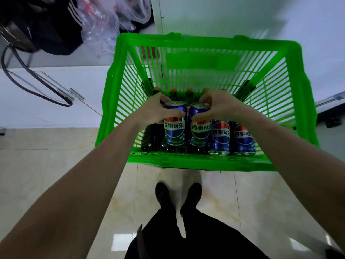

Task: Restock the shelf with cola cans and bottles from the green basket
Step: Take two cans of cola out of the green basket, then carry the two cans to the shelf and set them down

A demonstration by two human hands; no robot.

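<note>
A green basket (188,161) stands on the floor straight ahead of me. Inside it my left hand (155,109) grips the top of one blue cola can (174,131), and my right hand (218,106) grips the top of a second blue cola can (200,132) right beside it. Two more cola cans (220,137) (243,139) stand upright to their right. Dark cola bottles (152,135) with yellow caps fill the row behind and to the left, partly hidden by my hands.
My feet (178,195) stand on pale floor tiles just before the basket. A white low surface (46,94) with a black cable lies to the left. Black bags and clear plastic bags (104,17) pile up at the upper left. A white wall is behind the basket.
</note>
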